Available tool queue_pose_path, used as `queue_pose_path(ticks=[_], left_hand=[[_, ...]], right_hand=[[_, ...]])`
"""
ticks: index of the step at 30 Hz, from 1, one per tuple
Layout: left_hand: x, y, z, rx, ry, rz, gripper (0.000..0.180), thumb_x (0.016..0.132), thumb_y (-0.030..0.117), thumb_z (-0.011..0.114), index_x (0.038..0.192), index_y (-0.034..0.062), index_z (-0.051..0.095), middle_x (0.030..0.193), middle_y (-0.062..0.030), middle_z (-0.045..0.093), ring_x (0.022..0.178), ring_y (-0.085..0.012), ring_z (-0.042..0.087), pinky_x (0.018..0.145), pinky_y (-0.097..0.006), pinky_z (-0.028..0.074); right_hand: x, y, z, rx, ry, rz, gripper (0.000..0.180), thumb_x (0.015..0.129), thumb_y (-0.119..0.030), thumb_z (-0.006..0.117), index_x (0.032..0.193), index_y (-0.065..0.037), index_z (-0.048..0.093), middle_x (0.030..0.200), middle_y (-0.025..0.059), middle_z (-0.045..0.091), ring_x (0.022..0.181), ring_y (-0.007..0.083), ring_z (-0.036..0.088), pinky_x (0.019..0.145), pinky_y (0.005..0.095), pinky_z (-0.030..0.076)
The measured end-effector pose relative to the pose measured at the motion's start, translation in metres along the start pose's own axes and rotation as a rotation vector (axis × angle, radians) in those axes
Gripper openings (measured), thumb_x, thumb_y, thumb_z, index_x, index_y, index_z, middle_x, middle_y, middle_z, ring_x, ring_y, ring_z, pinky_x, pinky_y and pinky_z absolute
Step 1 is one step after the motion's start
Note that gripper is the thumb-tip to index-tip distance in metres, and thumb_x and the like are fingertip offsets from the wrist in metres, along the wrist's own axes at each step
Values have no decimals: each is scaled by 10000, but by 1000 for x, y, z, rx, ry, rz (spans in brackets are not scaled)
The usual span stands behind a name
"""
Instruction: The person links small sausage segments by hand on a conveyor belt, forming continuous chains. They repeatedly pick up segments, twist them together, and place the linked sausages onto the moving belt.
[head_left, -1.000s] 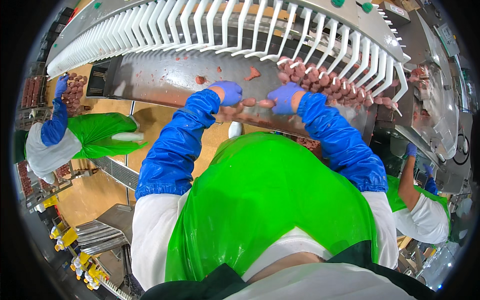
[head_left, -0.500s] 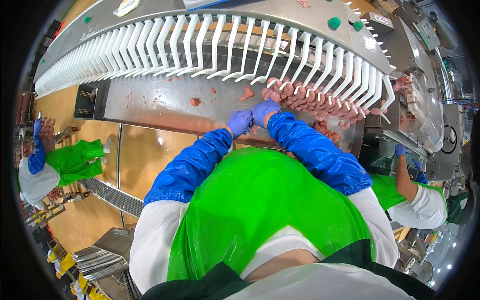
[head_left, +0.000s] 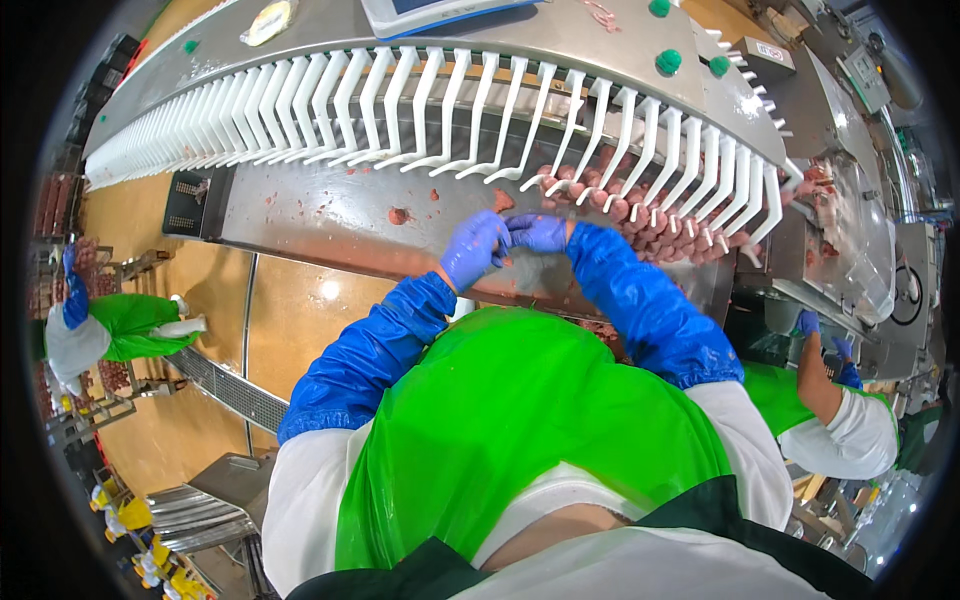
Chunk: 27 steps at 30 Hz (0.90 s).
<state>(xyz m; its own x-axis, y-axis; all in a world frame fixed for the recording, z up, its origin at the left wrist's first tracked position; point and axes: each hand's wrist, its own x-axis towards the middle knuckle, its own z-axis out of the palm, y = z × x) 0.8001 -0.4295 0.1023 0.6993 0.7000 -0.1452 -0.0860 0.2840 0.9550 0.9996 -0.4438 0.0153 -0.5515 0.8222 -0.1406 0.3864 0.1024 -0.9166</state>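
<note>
My left hand (head_left: 474,250) and my right hand (head_left: 538,232), both in purple gloves, meet fingertip to fingertip over the near side of a metal trough (head_left: 300,215). The fingers of both are bent and pinched together; a small reddish bit shows by the left fingertips, but what they grip is too small to name. Beyond my right hand, linked sausages (head_left: 650,220) hang in loops from the right end of a row of white hooks (head_left: 430,110). Scraps of pink meat (head_left: 399,216) lie on the trough's bottom.
Above the hooks runs a steel machine top (head_left: 560,30) with green knobs (head_left: 668,62) and a blue-edged device (head_left: 440,15). One co-worker (head_left: 120,325) stands at the far left, another (head_left: 840,410) at the right. Metal trays (head_left: 200,518) are stacked at the lower left.
Both hands have come nearer to me, my right hand turning sideways and moving slightly right. The hooks and sausages appear shifted a little right and down in view.
</note>
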Motion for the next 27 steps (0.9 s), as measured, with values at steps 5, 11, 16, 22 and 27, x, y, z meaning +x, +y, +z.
queue_pose_path(ticks=[5,11,16,22,27], left_hand=[[14,1,-15,-265,249,-168,110,915,143,517,942,46,562,791,-85,591,613,-150,548,576,-260,474],[-6,-8,-9,940,-157,4,313,863,214,575,1097,5,582,1011,-193,634,910,-360,644,788,-446,511],[-3,-10,10,1292,-304,51,220,822,219,564,951,49,616,964,-187,642,865,-385,636,767,-455,517],[6,-22,-41,1292,-428,400,259,797,229,599,987,55,626,997,-167,636,925,-351,634,824,-438,509],[67,-36,-86,999,112,508,355,862,294,617,1142,76,619,1053,-140,649,1036,-337,610,912,-415,480]], right_hand=[[-14,-52,19,212,93,-19,377,1000,-352,474,1102,-20,620,983,145,657,852,254,630,785,384,491],[-34,-56,25,-238,189,60,341,990,-306,428,930,-34,625,888,160,652,821,347,618,734,424,488],[-56,-60,21,-127,158,206,299,942,-300,497,886,-39,633,814,181,622,779,382,607,680,446,476],[-99,-127,-6,-255,163,47,291,954,-270,521,890,-9,634,850,159,650,781,341,621,707,403,492],[-131,-249,-87,357,620,75,231,966,-158,503,956,10,661,904,128,677,863,237,655,815,365,515]])
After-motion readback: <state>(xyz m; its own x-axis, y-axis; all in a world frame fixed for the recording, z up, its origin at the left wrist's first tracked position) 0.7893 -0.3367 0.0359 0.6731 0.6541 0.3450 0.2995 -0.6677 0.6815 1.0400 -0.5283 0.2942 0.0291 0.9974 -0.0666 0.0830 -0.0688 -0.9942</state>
